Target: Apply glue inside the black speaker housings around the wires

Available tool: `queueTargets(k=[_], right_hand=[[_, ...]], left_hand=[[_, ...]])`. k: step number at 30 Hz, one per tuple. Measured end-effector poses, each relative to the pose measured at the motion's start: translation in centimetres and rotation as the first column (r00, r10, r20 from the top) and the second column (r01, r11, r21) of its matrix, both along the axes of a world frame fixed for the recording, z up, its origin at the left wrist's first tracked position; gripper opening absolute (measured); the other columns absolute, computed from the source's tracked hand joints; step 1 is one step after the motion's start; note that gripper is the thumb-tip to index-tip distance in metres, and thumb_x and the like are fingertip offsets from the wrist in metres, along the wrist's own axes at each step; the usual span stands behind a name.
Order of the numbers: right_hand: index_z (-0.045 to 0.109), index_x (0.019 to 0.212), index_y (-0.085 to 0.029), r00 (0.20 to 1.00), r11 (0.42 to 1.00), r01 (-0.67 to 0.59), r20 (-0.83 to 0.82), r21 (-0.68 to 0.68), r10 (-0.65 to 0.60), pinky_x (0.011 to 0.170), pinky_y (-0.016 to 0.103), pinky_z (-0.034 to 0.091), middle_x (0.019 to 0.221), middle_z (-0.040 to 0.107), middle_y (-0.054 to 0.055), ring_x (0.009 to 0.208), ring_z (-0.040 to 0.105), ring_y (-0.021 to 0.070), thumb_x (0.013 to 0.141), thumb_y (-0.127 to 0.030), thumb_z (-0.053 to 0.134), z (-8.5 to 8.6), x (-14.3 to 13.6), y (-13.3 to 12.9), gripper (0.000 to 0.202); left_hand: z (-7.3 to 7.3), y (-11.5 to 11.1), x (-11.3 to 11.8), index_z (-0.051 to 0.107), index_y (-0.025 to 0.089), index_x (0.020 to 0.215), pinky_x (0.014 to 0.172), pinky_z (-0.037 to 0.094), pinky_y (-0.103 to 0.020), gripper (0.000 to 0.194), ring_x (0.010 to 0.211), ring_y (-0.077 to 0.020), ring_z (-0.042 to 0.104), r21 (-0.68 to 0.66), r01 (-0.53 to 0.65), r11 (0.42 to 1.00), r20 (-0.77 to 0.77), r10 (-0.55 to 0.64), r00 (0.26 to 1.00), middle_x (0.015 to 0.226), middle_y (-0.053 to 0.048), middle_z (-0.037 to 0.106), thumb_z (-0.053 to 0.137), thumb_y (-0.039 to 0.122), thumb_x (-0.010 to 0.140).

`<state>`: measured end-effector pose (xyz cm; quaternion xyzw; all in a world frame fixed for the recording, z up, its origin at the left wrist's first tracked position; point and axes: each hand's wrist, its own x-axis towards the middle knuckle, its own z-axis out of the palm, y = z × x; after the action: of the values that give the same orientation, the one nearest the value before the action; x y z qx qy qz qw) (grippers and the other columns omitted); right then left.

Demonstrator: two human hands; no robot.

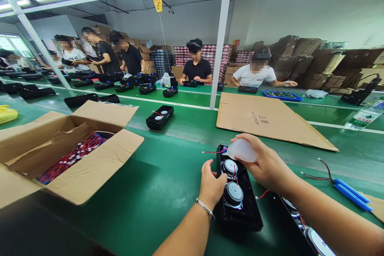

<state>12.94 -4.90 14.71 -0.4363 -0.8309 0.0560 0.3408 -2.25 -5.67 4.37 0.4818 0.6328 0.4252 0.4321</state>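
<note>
A black speaker housing (247, 212) lies on the green bench in front of me, with two round silver speakers (233, 193) inside. My left hand (211, 186) grips its left edge, thumb over the rim and fingers curled. In my right hand (265, 164) is a translucent white squeeze bottle (243, 151), tilted with its tip at the housing's far end. Beside the tip sits a small blue part (224, 150) with red and black wires running left. My fingers partly hide the bottle.
An open carton (99, 168) of red-wired parts stands left. Flat cardboard (267, 118) lies ahead. Blue battery cells (352, 195) and another speaker housing (303, 224) are at right. A further housing (160, 117) sits ahead-left. Co-workers sit across the bench, beyond a white post (221, 44).
</note>
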Motion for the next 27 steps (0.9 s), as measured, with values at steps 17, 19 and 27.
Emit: queueTargets(k=[17,19,27], right_hand=[[0.037,0.122,-0.024,0.998,0.999,0.038,-0.042,-0.005,-0.038,0.083,0.042,0.048,0.117,0.054,0.011,0.102,0.056,0.0262,0.086,-0.038,0.048,-0.5,1.1,0.8,0.040],[0.038,0.122,-0.023,0.997,0.999,0.050,-0.055,-0.004,-0.051,0.084,0.042,0.047,0.118,0.054,0.012,0.103,0.055,0.0266,0.085,-0.038,0.048,-0.6,1.3,0.9,0.041],[0.041,0.119,-0.024,0.986,0.992,0.109,-0.123,-0.071,-0.117,0.081,0.043,0.047,0.110,0.056,0.009,0.091,0.057,0.0242,0.084,-0.044,0.050,-0.1,2.2,0.7,0.041]], left_hand=[[-0.2,0.4,-0.2,0.040,0.005,0.129,0.086,0.044,-0.028,0.064,0.088,-0.0178,0.057,-0.070,-0.017,0.997,-0.027,0.015,1.000,0.120,-0.016,0.052,0.055,0.011,0.066],[-0.2,0.4,-0.2,0.040,0.005,0.129,0.086,0.044,-0.028,0.064,0.089,-0.0187,0.058,-0.074,-0.018,0.997,-0.020,0.016,1.000,0.117,-0.016,0.054,0.055,0.011,0.067],[-1.2,1.0,-0.7,0.046,0.009,0.124,0.084,0.045,-0.028,0.057,0.084,-0.0176,0.059,-0.036,-0.014,0.999,0.045,0.015,0.999,0.113,-0.013,0.058,0.060,0.022,0.070]])
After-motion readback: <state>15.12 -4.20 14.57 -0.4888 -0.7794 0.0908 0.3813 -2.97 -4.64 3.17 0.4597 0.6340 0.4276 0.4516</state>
